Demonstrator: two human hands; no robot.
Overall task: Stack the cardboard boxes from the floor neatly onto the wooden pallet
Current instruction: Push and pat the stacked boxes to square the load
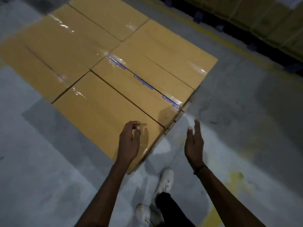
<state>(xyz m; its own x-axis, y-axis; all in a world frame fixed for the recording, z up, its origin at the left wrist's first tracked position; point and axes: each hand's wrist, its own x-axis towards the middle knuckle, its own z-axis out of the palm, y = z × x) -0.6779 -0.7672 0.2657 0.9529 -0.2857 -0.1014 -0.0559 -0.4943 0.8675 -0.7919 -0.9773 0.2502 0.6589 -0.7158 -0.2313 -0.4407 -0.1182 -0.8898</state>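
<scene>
At the far left, the flat-topped layer of tan taped cardboard boxes [91,63] sits packed edge to edge, six tops showing, seams tight between them. Only slivers of the pale wooden pallet [177,117] show, under the right edge of the layer, so the load nearly hides it; a box set too far out on that side could overhang and tip.

Nearer, the long tan cardboard box at the near corner [105,115] lies level with its neighbours. The left hand [129,141] hovers over its near end with fingers loosely curled and nothing in them; whether it touches the top I cannot tell. If it pushes down or sideways there, the box could slide out of line and open a gap.

To the right, the right hand [194,143] is held edge-on over the grey concrete floor [246,120], fingers straight, palm facing left, empty. It is just beside the corner of the stack but apart from it.

Near and below, the white shoes [164,182] stand close to the pallet corner, so a step forward risks catching a toe on it

No loose boxes on the floor are in view, though dim stacked cartons [262,18] stand far right
</scene>
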